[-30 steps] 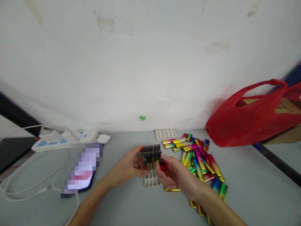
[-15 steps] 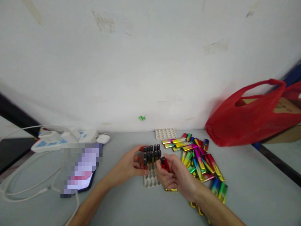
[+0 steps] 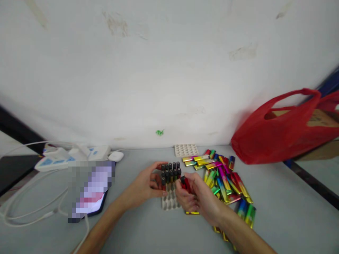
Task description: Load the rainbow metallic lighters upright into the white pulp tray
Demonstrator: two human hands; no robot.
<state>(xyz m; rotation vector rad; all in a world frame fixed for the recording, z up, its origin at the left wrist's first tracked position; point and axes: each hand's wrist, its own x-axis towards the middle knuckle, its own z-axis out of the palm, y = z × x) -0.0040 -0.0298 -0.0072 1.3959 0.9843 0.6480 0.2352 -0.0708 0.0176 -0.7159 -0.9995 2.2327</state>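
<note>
A white tray [image 3: 170, 203] with rows of round holes lies on the table. In its far rows stand several black-topped lighters [image 3: 171, 172], upright and packed side by side. My left hand [image 3: 148, 183] is closed around the tray's left side, with its thumb near the front-left lighter and its fingers behind. Just right of the tray, my right hand [image 3: 192, 194] pinches a red lighter [image 3: 185, 182] with a black top, held tilted. Its lower end is hidden by the fingers. The right hand also covers part of the tray's right edge.
Shiny multicoloured cases [image 3: 225, 180] are heaped on the right. Behind them, a second holed white tray [image 3: 186, 150] lies by the wall. A red bag [image 3: 272, 135] with cardboard inside stands far right. A phone [image 3: 95, 190], cables and a power strip [image 3: 97, 153] are left.
Almost nothing differs. The view has shifted very slightly; both hands keep their hold and position.
</note>
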